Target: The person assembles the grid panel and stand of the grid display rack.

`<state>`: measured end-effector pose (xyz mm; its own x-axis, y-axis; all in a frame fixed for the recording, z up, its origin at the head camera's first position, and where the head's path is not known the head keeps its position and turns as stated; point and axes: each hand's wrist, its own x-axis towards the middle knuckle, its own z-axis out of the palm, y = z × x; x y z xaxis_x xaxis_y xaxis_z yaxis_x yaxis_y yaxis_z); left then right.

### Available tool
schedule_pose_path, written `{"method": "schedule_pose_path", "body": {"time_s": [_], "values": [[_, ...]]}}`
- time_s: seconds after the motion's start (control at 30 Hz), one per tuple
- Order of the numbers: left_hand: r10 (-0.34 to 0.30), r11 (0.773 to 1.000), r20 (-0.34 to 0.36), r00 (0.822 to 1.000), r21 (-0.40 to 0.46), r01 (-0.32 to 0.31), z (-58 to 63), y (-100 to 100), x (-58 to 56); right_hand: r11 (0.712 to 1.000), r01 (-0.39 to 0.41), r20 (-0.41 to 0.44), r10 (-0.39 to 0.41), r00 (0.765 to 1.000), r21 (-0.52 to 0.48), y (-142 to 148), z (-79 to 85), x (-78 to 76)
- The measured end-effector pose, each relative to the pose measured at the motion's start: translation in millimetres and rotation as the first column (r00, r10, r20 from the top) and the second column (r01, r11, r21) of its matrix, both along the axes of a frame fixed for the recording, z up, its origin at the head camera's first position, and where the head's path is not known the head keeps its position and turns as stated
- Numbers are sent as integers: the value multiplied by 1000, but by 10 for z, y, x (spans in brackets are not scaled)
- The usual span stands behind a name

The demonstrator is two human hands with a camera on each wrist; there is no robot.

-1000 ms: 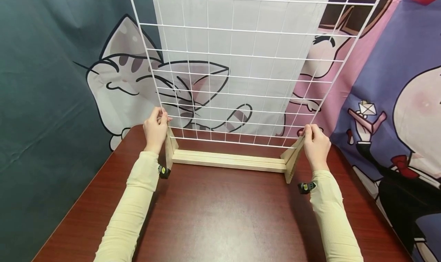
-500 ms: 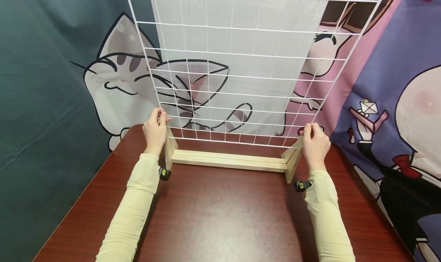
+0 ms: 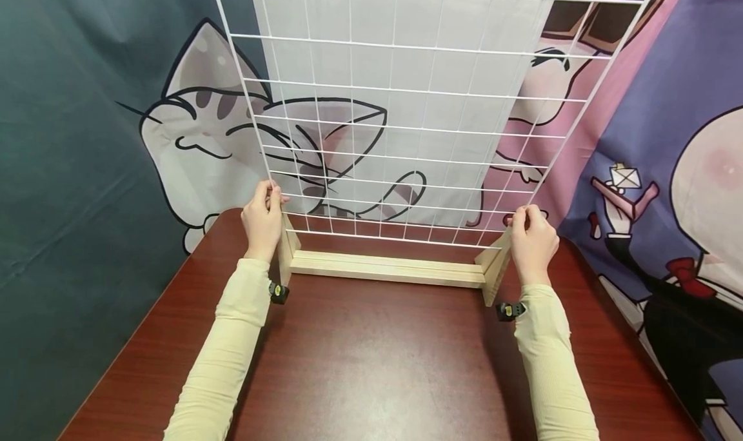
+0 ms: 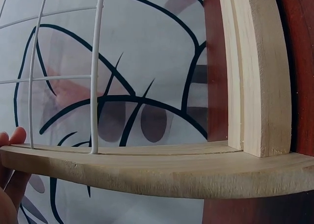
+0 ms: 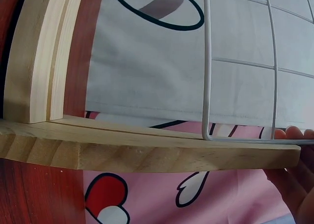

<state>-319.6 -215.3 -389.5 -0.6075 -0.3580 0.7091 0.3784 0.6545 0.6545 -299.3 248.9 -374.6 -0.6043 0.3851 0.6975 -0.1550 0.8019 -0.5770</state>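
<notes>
A white wire grid panel (image 3: pixel 391 89) stands upright between two side boards of a pale wooden stand. My left hand (image 3: pixel 261 222) pinches at the top of the left side board (image 3: pixel 284 254), by the grid's side rod. At the opposite side, my right hand (image 3: pixel 533 244) grips the top end of the right side board (image 3: pixel 495 274) and the rod there. The left wrist view shows the grid's lower corner (image 4: pixel 93 149) against the grooved inner face of the board. In the right wrist view, the side rod (image 5: pixel 235 140) lies along the board, with fingertips (image 5: pixel 294 132) beside it.
A grooved wooden crossbar (image 3: pixel 386 268) joins the side boards low on the reddish-brown table (image 3: pixel 377 363). Behind hangs a cloth backdrop (image 3: pixel 87 170) printed with a cartoon cat and other figures. Small black cameras (image 3: pixel 278 293) sit on both wrists.
The grid, stand and hands hold nearly the same position. Over the second, the right forearm has shifted slightly left, and the head view has moved a little.
</notes>
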Motion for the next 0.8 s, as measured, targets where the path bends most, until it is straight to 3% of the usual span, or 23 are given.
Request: {"method": "schedule_pose_path", "body": {"time_s": [0.8], "values": [[33, 998, -3, 999, 45, -33, -14, 41, -15, 1000, 9, 6, -9, 1000, -13, 2, -26, 0]]}}
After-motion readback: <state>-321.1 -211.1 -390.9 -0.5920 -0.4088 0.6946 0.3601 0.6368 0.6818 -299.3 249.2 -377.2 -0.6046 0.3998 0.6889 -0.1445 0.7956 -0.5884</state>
